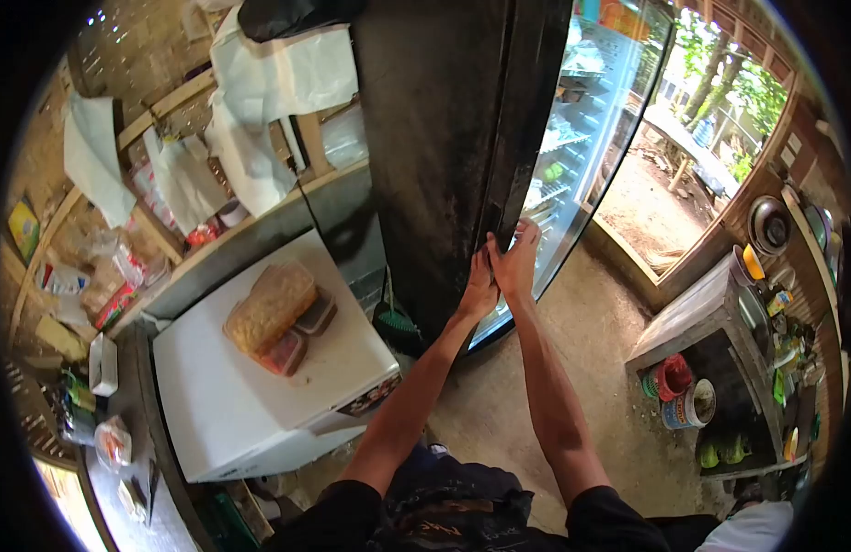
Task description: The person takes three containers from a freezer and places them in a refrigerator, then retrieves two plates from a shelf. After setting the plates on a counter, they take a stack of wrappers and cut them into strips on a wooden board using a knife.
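A tall black display refrigerator (434,138) stands before me, its lit shelves showing through the glass front (605,161). Both my hands are together at its dark front edge, about halfway up. My left hand (481,283) lies against the black side of that edge, with its fingers close together and partly hidden. Right beside it, my right hand (515,265) has its fingers bent around the edge towards the lit glass. Bags and packed goods sit on the shelves inside.
Left of me, a white chest freezer (195,368) carries a large clear bag (272,308) and plastic containers (315,313). A doorway (692,138) opens outdoors at right. Near it, buckets (688,405) stand by a concrete counter (687,308). Bare floor (499,396) lies between.
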Available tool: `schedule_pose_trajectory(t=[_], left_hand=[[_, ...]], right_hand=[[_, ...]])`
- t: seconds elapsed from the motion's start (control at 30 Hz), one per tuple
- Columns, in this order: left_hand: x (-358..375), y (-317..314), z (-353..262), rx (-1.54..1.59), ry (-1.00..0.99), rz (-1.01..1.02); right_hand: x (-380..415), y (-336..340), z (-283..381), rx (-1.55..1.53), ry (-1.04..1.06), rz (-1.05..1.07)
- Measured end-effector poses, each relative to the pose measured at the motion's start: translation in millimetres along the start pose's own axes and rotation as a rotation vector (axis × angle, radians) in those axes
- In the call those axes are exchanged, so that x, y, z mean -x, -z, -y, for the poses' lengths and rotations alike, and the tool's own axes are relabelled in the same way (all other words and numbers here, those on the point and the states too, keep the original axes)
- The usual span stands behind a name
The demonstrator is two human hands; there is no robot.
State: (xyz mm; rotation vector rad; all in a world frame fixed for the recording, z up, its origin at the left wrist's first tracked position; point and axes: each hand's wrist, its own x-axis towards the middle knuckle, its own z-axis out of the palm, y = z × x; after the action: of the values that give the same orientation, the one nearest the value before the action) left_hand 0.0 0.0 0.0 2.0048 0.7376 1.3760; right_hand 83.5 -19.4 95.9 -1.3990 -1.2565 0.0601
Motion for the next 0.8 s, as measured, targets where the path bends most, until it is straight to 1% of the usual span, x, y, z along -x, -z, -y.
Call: schedule_pose_trajectory(t=[0.07, 0.1, 0.17, 0.2, 0.27, 0.3, 0.37, 0.4, 0.43, 0.47, 0.5, 0.53, 0.57, 0.6, 0.63, 0.67, 0.7, 0.73, 0.77, 0.8], left_hand=[[15, 1, 1, -0.073, 0.022, -0.049], [-5, -14, -1, -0.037, -0.008, -0.059], [3, -17, 6, 0.738, 0.159, -0.178], [0, -17, 16, 0.745, 0.159, -0.171], [11, -21, 34, 0.876, 0.148, -0.179], [12, -17, 29, 0.88, 0.154, -0.178], [15, -4, 14, 0.574, 0.322, -0.095], [24, -14, 13, 0.633, 0.399, -0.152], [29, -5, -17, 0.495, 0.355, -0.108], [30, 3, -43, 0.374, 0.327, -0.019], [41, -17, -29, 0.611, 0.372, 0.029], [54, -40, -46, 0.63, 0.553, -0.016], [52, -56, -58, 0.626, 0.548, -0.013], [53, -72, -70, 0.751, 0.541, -0.02], [60, -88, -78, 0.879, 0.539, -0.026], [69, -106, -85, 0.885, 0.545, -0.017], [74, -125, -90, 0.861, 0.599, 0.007], [71, -144, -92, 0.836, 0.645, 0.026], [69, -160, -91, 0.844, 0.64, 0.023], [71, -175, -89, 0.844, 0.654, 0.15]], right_hand=[[15, -2, -1, 0.086, 0.036, 0.026], [-8, 4, -3, 0.118, 0.066, 0.006], [-2, -7, 1, 0.182, 0.057, -0.032], [-2, -14, 4, 0.14, -0.01, -0.065], [2, -13, 4, 0.158, -0.016, -0.075], [1, -14, 3, 0.159, -0.012, -0.095], [5, -9, -6, 0.13, -0.036, -0.107], [11, -4, -12, 0.097, -0.057, -0.116], [19, 7, -16, 0.074, -0.066, -0.127], [29, 25, -20, 0.05, -0.068, -0.138], [42, 54, -24, 0.051, -0.051, -0.134], [50, 82, -36, 0.044, -0.035, -0.135], [62, 97, -46, -0.038, -0.091, -0.182], [75, 113, -58, 0.02, -0.04, -0.199], [93, 127, -69, 0.028, -0.051, -0.203], [110, 141, -83, -0.133, -0.217, -0.258], [120, 157, -97, -0.298, -0.37, -0.311], [124, 173, -108, -0.294, -0.353, -0.314], [133, 191, -119, -0.184, -0.301, -0.279], [143, 208, -129, -0.072, -0.256, -0.238]])
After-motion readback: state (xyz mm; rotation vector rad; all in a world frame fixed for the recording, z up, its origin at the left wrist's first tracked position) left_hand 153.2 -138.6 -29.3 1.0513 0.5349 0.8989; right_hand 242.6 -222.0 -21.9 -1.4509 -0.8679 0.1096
